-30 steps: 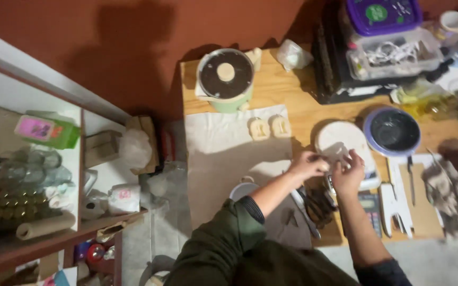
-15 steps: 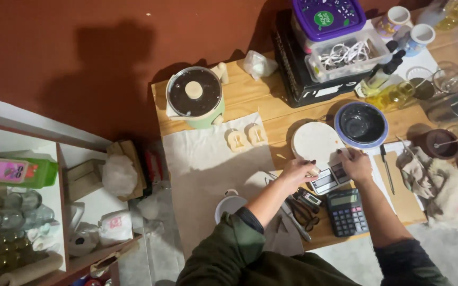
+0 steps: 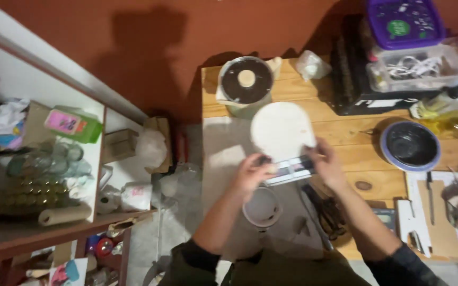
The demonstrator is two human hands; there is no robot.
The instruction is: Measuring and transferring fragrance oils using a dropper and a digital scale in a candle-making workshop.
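Observation:
My left hand (image 3: 254,173) and my right hand (image 3: 326,162) hold the two ends of a flat white rectangular thing with dark marks (image 3: 291,169), above a wooden table (image 3: 345,124). A round white disc (image 3: 282,131) rests on top of it, tilted toward the far side. Below my left hand stands a white cup (image 3: 261,207). A grey cloth (image 3: 223,153) covers the table's left part. Black scissors (image 3: 328,212) lie under my right forearm.
A green pot with a dark lid (image 3: 246,85) stands at the table's back. A dark bowl with a blue rim (image 3: 410,145), a black crate (image 3: 367,79) with plastic boxes, a calculator (image 3: 385,217) and a knife (image 3: 430,196) lie right. A cluttered white shelf (image 3: 54,175) stands left.
The view has shifted, so the table sits further right. Both hands have lifted the flat thing with the white disc on it toward the table's middle, above the cloth.

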